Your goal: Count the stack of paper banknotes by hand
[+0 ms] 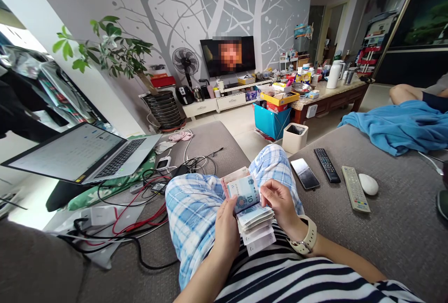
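Observation:
A stack of banknotes [255, 224] is held over my lap, between my two hands. My left hand [227, 222] is closed round its left side, thumb pressed on top. The upper part stands up and shows a blue note marked 10, with pinkish notes behind it; the lower ends fan out toward my striped shirt. My right hand [280, 202], with a pale wristwatch [306, 236] on its wrist, pinches the right edge of the notes between thumb and fingers. Blue plaid trousers [192, 209] cover my legs below the notes.
To the left, an open laptop [119, 153] rests on the sofa beside tangled cables [140, 228]. A phone [305, 173], a black remote [326, 165], a beige remote [355, 189] and a white mouse [368, 184] lie at right. Beyond stand a bin [294, 139] and a cluttered table [336, 97]. Another person's leg [408, 94] shows at far right.

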Tool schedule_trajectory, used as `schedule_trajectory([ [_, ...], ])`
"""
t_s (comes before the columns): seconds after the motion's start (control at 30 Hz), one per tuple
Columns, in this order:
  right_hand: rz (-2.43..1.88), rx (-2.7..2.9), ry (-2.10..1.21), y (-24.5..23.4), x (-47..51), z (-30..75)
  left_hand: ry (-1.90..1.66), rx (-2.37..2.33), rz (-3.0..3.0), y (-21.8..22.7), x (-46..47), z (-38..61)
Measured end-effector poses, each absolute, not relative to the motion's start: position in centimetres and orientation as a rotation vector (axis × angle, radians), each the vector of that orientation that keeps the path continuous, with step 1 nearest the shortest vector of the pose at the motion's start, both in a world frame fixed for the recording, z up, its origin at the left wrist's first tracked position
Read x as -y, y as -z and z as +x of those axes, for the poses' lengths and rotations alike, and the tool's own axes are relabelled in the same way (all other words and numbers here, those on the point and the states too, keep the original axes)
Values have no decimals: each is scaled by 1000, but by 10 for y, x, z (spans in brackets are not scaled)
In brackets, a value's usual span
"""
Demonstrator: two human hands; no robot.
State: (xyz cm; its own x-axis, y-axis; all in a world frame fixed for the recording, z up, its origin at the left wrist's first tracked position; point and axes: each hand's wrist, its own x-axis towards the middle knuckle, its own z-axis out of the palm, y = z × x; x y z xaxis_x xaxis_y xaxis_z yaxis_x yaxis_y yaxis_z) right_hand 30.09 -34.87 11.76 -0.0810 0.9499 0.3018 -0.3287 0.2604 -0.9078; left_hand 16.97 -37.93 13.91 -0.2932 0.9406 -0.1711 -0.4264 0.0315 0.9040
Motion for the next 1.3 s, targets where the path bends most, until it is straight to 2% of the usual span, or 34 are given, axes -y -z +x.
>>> schedule_trajectory([
  [0.83,-823,1163,-1195,-119,345,301,-1428,-1070,634,-130,378,169],
  [1.07,-797,1191,-1192,-122,348,302,-1535,-1160,664,-129,378,167],
  [1.3,-734,1246,-1182,-122,350,303,-1559,-1259,739,-150,383,171],
])
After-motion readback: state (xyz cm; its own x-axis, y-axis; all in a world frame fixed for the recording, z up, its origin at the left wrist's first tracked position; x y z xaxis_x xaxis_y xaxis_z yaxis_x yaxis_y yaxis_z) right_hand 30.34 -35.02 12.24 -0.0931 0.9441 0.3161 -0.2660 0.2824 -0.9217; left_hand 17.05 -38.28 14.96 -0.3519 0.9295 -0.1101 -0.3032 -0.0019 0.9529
